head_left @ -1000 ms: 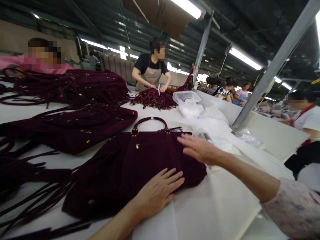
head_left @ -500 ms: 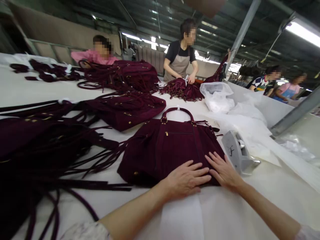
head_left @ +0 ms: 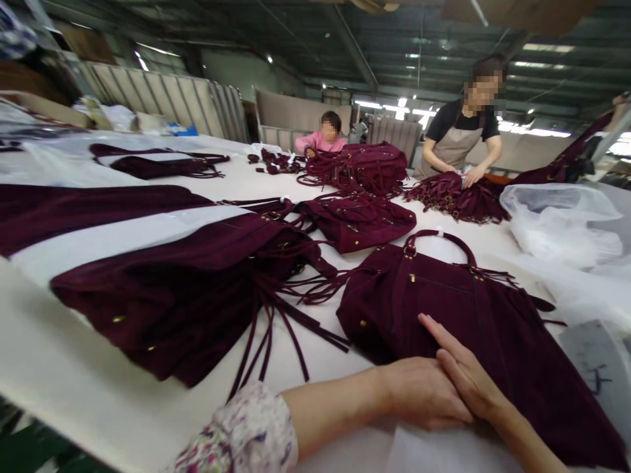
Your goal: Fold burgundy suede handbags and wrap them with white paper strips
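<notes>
As the burgundy handbag (head_left: 451, 309) lies beyond, long axis far-left to near-right | right hand (head_left: 466, 378) nearer, outstretched | left hand (head_left: 426, 394): cannot tell grip

Behind the far right of the desk (head_left: 34, 328) stands a person (head_left: 458, 135) in a dark apron-covered top, bent over a heap of maroon straps (head_left: 458, 197). Crumpled clear plastic (head_left: 557, 223) lies to its right. Far centre, a co-worker (head_left: 315, 140) in pink is behind piled maroon bags (head_left: 369, 167). Pale panels (head_left: 162, 95) line the far left, beyond a small blue item (head_left: 182, 129).
</notes>
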Action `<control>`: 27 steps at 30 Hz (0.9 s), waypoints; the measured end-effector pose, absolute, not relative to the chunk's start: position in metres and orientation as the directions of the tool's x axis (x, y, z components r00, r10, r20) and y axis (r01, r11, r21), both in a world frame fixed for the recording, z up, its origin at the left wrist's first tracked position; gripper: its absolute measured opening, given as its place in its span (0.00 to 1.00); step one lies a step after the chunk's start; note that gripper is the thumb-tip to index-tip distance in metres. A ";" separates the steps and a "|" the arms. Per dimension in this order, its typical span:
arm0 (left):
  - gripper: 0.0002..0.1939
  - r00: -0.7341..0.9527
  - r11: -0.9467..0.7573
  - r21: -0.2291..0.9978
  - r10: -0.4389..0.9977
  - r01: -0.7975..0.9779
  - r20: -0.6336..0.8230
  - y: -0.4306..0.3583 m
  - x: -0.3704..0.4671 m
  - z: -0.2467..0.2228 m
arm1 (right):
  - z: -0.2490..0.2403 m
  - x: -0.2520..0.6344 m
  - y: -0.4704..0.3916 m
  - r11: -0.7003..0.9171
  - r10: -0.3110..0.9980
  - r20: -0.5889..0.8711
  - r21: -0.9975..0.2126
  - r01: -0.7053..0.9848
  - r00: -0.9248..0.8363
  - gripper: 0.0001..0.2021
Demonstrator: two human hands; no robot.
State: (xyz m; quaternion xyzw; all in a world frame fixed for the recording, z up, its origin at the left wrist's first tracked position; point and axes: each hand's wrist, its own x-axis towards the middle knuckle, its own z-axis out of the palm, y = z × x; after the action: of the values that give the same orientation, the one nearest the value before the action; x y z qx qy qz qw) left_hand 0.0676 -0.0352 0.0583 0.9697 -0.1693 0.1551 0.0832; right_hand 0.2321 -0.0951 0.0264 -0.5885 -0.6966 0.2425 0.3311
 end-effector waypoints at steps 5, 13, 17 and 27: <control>0.20 0.593 -0.841 0.445 0.535 0.308 0.601 -0.014 -0.032 0.100 | 0.018 0.238 -0.098 0.169 0.985 0.151 -0.748 0.641 -0.084 0.28; 0.24 0.542 -0.286 0.946 0.825 0.155 0.161 0.011 -0.068 0.064 | 0.020 0.232 -0.100 0.187 0.981 0.164 -0.664 0.724 -0.103 0.27; 0.15 0.450 -0.388 0.867 0.865 0.314 0.224 0.024 -0.056 0.059 | 0.019 0.232 -0.100 0.230 0.971 0.190 -0.568 0.791 -0.146 0.28; 0.28 0.418 -0.608 0.549 0.793 0.573 0.443 0.028 -0.064 0.054 | 0.020 0.218 -0.096 0.377 0.913 0.247 -0.200 0.904 -0.326 0.29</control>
State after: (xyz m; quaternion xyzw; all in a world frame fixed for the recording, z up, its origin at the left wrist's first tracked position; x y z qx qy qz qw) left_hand -0.0644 0.0276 0.0543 0.8270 0.4131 0.3469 0.1587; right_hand 0.2180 -0.0959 0.0197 -0.5579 -0.8141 0.0128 0.1605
